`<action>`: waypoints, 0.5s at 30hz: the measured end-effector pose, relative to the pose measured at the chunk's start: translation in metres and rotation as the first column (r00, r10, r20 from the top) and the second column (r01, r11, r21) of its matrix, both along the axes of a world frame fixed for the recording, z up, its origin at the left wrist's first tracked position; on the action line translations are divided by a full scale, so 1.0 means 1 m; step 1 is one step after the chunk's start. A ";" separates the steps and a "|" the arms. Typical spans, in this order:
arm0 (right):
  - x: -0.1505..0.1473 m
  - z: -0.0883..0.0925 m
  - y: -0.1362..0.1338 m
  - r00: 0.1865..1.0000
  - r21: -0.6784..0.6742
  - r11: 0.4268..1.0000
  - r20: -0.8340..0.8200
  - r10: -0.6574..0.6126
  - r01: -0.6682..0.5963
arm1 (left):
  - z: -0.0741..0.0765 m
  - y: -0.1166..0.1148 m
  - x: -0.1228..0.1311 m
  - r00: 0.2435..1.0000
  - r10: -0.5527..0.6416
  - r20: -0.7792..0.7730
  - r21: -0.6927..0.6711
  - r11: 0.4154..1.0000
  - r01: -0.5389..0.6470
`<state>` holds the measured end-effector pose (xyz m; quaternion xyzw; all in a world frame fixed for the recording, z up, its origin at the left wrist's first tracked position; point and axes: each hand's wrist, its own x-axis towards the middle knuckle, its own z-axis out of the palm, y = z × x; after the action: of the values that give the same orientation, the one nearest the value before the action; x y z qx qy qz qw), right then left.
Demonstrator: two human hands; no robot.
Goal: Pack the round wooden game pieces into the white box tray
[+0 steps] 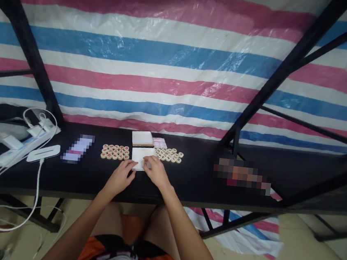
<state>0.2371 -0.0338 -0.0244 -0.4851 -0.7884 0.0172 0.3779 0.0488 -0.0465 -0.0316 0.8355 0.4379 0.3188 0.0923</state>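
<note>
A white shallow box part or sheet (140,154) lies flat on the black table before me. My left hand (122,176) rests at its lower left edge, thumb apart from the bent fingers. Over its right side, my right hand (157,170) curls with the fingertips drawn together; a small greyish thing under them is too unclear to name. Behind it stands an open white-lined box part (142,138) with a brown edge. Round Chinese chess pieces with red marks (115,152) sit in rows to the left. Dark-marked pieces (169,155) lie to the right, partly behind my right hand.
A pink-and-white paper (160,142) lies behind the dark-marked pieces. Left are a blurred phone-like object (78,149), a white flat device (43,153), a power strip (26,143) and loose cables. A blurred item (243,173) lies right. Black frame bars (257,101) and striped sheeting enclose the table.
</note>
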 end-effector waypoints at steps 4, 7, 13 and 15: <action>-0.003 -0.003 -0.023 0.988 0.070 0.995 -0.128 0.085 -0.076 | 0.001 0.001 0.000 0.999 -0.019 0.032 0.018 1.000 0.018; -0.005 -0.001 -0.028 0.985 0.075 0.993 -0.141 0.102 -0.092 | 0.002 0.001 -0.001 0.998 -0.045 0.047 0.015 0.999 0.044; -0.007 0.000 -0.031 0.978 0.053 0.983 -0.108 0.181 -0.176 | 0.004 0.001 -0.001 0.992 -0.100 0.071 0.010 0.995 0.099; -0.007 0.000 -0.031 0.973 0.058 0.980 -0.127 0.195 -0.189 | 0.006 0.000 -0.002 0.990 -0.114 0.085 0.004 0.994 0.114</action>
<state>0.2301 -0.0651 -0.0245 -0.3958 -0.8050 0.0679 0.4367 0.0471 -0.0461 -0.0258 0.8446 0.3854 0.3482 0.1295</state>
